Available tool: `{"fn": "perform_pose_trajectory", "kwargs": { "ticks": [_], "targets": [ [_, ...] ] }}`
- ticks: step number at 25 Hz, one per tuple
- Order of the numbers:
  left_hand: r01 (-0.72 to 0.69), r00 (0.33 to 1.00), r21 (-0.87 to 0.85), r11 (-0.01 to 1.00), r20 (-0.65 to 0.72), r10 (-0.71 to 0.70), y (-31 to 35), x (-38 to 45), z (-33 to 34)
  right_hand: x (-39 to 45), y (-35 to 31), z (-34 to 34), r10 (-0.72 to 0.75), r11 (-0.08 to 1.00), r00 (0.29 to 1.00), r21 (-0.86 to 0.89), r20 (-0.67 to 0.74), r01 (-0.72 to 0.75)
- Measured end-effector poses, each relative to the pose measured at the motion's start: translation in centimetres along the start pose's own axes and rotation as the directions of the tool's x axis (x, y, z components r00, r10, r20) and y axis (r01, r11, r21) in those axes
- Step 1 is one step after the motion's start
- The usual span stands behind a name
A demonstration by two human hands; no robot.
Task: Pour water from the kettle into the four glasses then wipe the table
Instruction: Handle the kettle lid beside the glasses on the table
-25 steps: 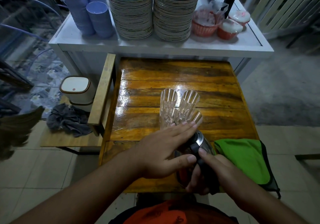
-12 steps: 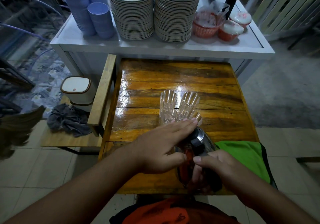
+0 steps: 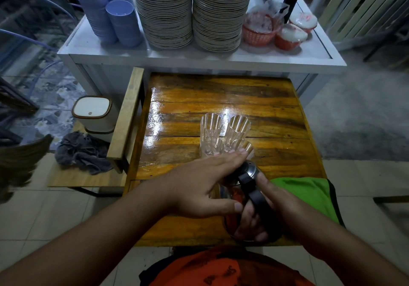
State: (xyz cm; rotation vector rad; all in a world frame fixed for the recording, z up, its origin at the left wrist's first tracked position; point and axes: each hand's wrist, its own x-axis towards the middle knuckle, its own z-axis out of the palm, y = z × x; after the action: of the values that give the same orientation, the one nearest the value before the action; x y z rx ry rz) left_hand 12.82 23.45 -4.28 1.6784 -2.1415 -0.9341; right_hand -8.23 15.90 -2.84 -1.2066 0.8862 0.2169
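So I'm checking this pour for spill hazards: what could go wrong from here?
The four glasses stand packed together right by the kettle, so its tilt could knock one over. The left hand lies flat on top, the right hand grips the handle; water may miss the narrow rims.

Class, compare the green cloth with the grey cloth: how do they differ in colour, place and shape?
The green cloth is bright and lies fairly flat at the wooden table's near right edge, partly overhanging it. The grey cloth is dull and crumpled in a heap on the lower side bench, left of the table. Neither cloth is being touched by a hand.
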Motion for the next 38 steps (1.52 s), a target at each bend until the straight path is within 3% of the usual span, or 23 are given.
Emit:
{"fn": "perform_pose_trajectory", "kwargs": {
  "ticks": [16,38],
  "targets": [
    [0.007,1.0,-0.008,1.0,-0.028,-0.007,0.4,-0.3,0.1,-0.3,-0.3,-0.2,0.026,0.999,0.994,-0.049,0.107,-0.021],
    [0.006,0.996,-0.007,1.0,-0.086,-0.007,1.9,-0.7,1.0,-1.1,1.0,-0.5,-0.09,0.991,0.996,-0.097,0.016,0.091]
  ]
}}
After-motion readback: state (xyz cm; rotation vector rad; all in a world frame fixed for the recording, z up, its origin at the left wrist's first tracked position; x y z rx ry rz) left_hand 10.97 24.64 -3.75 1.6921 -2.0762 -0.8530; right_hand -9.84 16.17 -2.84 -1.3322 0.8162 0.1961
